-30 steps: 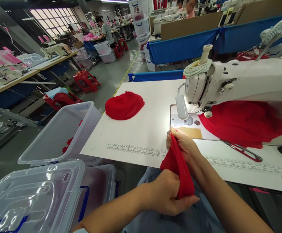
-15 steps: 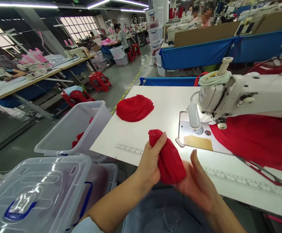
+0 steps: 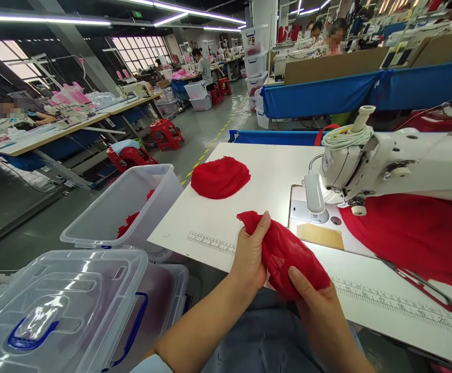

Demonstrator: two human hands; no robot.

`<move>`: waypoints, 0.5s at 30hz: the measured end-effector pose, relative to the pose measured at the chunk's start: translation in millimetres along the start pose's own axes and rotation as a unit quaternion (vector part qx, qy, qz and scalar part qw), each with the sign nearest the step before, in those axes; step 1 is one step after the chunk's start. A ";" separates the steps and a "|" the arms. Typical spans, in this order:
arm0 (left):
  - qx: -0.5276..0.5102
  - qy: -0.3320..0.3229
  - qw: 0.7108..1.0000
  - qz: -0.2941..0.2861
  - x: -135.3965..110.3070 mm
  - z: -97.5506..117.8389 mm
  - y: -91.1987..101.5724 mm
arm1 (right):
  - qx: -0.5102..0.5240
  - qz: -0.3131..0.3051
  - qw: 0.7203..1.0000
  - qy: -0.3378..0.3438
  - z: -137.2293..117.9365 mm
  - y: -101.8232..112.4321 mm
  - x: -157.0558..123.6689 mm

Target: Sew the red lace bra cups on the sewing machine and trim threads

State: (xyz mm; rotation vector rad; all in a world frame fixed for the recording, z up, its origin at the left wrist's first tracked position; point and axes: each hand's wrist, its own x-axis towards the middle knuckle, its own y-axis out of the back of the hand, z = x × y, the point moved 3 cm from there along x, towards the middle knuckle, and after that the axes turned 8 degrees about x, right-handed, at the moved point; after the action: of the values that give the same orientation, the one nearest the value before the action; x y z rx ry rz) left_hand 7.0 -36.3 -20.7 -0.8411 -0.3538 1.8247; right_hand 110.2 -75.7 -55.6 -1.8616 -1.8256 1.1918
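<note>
A thin red fabric piece [image 3: 288,254] is stretched between my two hands above the table's front edge. My left hand [image 3: 251,248] pinches its upper left end, thumb on top. At its lower right end my right hand [image 3: 315,300] grips the cloth, thumb over it and the other fingers mostly hidden underneath. Farther back on the white table [image 3: 218,212] lies a flat oval stack of red fabric [image 3: 221,177]. To the right stands a white sewing machine [image 3: 400,160], with more red fabric [image 3: 408,233] spread beneath its arm.
A metal tool, perhaps tweezers [image 3: 424,285], lies by the machine's fabric. Left of the table, an uncovered plastic bin [image 3: 94,215] holds red scraps; a lidded clear box [image 3: 66,295] stands nearer. Ruler markings [image 3: 210,242] run along the front edge. Other people work at distant tables.
My right hand was loose beside the cloth's lower end with thumb raised; now it grips that end. The red fabric is spread wider and pulled rightward. The view has tilted up slightly.
</note>
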 end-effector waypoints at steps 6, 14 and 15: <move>0.012 -0.012 1.000 0.023 10.0 0.6 4.8 | -0.048 -0.014 0.998 0.022 6.4 -1.3 7.4; -0.005 0.090 0.991 0.101 36.9 8.1 9.0 | -0.223 -0.113 0.957 0.147 16.3 -2.6 -1.0; -0.006 0.104 0.988 0.113 41.8 7.7 10.1 | -0.247 -0.120 0.949 0.155 17.6 -4.3 -3.1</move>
State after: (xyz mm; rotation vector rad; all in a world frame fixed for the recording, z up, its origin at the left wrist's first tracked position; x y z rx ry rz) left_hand -14.0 -1.7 -37.1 -1.1051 -0.1394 1.9213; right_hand 95.2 -83.9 -62.5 -1.8493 -2.2131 0.3482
